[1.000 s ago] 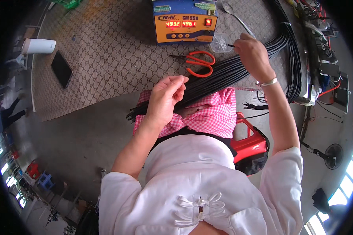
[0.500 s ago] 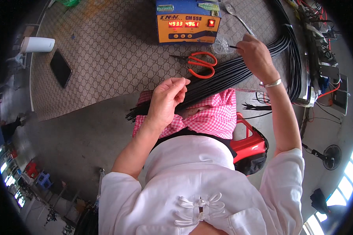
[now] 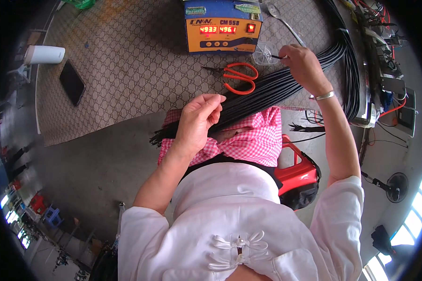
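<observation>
My right hand is closed on a thin dark stick-like thing, whose tip points left over a clear round plastic dish. Most of it is hidden in my fingers, and its kind does not show. My left hand is closed in a pinch above the near end of a thick bundle of black cables; what it holds, if anything, is too small to name. Between the hands, just beyond the bundle, lie scissors with orange handles. The bundle runs across my lap onto the table.
A blue and yellow box with a lit red display stands at the table's far side. Beside it lies a metal spoon. A phone and a white cup are on the left. A red stool stands below the table.
My right hand has shifted slightly down and left with the thin dark thing. The left hand keeps its pinch in nearly the same place.
</observation>
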Motion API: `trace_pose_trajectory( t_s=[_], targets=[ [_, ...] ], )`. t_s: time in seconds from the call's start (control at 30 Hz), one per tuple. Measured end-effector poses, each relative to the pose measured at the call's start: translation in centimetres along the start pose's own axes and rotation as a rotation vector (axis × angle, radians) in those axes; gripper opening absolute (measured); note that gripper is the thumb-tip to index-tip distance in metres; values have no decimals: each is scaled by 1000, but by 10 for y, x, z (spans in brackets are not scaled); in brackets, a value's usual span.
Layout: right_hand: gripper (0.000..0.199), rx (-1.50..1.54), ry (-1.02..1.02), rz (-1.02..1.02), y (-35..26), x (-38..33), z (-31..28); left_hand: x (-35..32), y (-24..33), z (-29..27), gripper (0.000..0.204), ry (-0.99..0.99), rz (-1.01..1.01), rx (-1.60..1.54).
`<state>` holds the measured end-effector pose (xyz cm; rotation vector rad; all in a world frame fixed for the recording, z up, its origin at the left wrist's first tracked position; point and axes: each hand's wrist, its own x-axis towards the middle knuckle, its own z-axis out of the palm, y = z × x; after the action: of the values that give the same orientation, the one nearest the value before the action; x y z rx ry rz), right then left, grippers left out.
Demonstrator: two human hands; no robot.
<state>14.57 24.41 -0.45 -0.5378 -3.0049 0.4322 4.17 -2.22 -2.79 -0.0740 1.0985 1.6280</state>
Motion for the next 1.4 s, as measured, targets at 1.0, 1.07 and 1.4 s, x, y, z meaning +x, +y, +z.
trace_pose_trajectory(
  t_s=[1.0, 1.07, 1.4],
  targets=[
    [11, 1716, 0, 245, -23, -29, 0, 42, 27, 89, 25, -273, -64, -305],
    [12, 1732, 5, 244, -24, -29, 0, 44, 26, 92, 23, -294, -73, -332],
    [12, 1849, -22, 301, -29, -32, -8, 46, 28, 100, 19, -325, -10, -259]
  ],
)
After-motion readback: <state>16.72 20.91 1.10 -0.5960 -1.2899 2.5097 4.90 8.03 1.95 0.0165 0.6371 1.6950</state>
